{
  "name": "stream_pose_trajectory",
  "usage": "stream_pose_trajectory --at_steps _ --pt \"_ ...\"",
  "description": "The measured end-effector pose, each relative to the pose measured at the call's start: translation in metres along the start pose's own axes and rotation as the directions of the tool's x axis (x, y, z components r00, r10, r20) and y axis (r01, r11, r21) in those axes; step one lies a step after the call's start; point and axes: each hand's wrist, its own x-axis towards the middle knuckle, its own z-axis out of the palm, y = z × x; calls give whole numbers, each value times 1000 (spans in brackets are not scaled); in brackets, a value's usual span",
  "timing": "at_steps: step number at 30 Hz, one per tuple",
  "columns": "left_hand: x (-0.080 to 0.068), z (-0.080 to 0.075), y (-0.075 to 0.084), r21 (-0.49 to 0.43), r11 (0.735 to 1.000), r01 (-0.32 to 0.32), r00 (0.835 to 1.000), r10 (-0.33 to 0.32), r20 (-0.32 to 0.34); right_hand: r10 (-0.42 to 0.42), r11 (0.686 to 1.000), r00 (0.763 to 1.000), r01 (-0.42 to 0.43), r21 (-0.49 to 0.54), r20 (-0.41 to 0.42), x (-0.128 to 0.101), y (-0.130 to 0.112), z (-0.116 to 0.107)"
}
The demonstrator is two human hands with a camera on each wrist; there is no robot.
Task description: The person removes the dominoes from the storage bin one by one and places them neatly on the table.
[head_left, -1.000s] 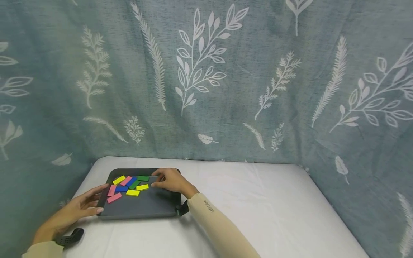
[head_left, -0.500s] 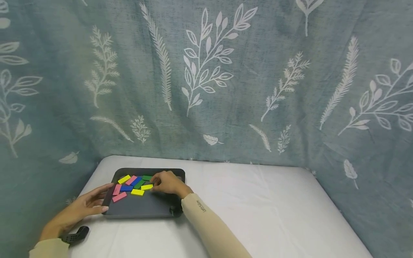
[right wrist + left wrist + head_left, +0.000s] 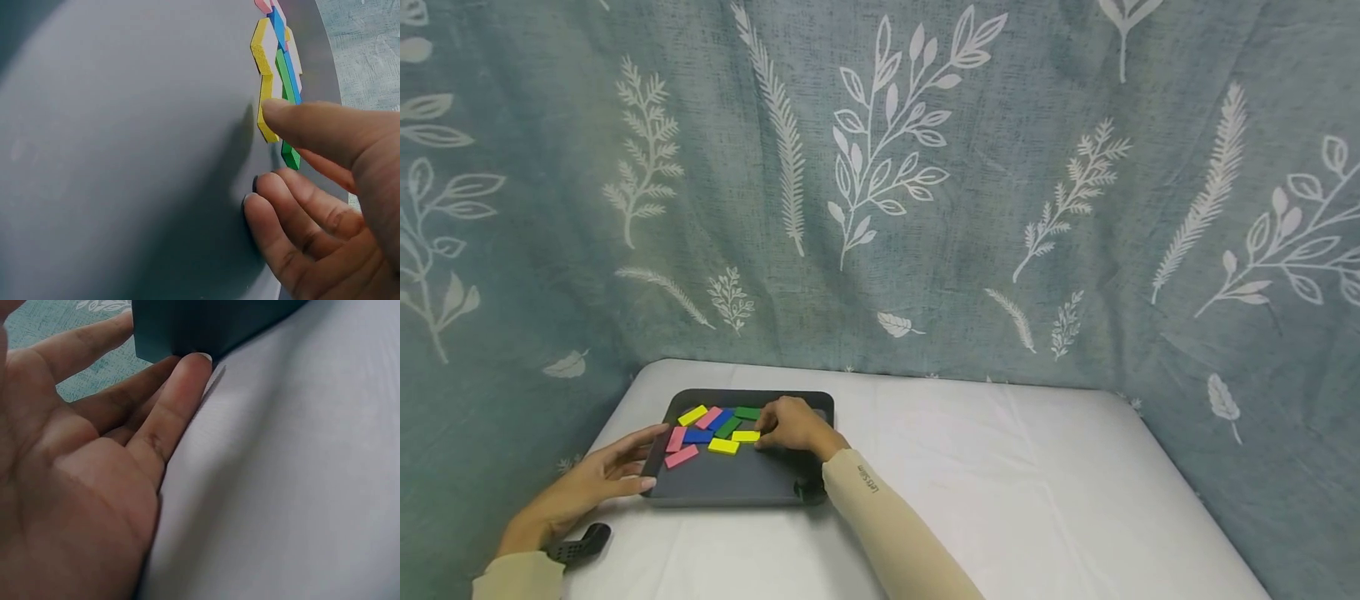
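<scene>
The right hand [image 3: 793,424] has reached a yellow block [image 3: 744,437], its grip unclear, while the left hand [image 3: 583,486] stays spread.

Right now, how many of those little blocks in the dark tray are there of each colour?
Yellow blocks: 3
Pink blocks: 3
Blue blocks: 2
Green blocks: 2
Total: 10 in sight; the right hand might hide more.

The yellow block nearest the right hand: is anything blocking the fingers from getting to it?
Nothing visible. In the right wrist view, the right hand's thumb overlaps the yellow block with nothing between; whether they touch is unclear. In the head view, a green block lies behind it, seemingly out of the way.
</scene>
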Motion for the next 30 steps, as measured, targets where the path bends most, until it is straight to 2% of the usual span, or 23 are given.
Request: stream_pose_trajectory --at_steps 4,11,14,22,30 --pt "-1 -1 0 -3 1000 -2 1000 2 1 8 1000 1000 -8 -6 15 -1 0 0" --pt "-2 -3 -2 -17 1000 -18 1000 19 14 -37 997 992 29 66 118 -3 2 0" --pt "-4 -2 -2 -21 999 -28 999 28 15 -30 997 992 21 77 120 -1 4 1" --pt "-3 0 1 -27 999 -34 999 35 20 31 999 994 -33 18 106 4 1 6" --pt "-3 -2 -2 -37 998 -44 999 45 26 7 1000 995 -10 29 103 5 3 6"
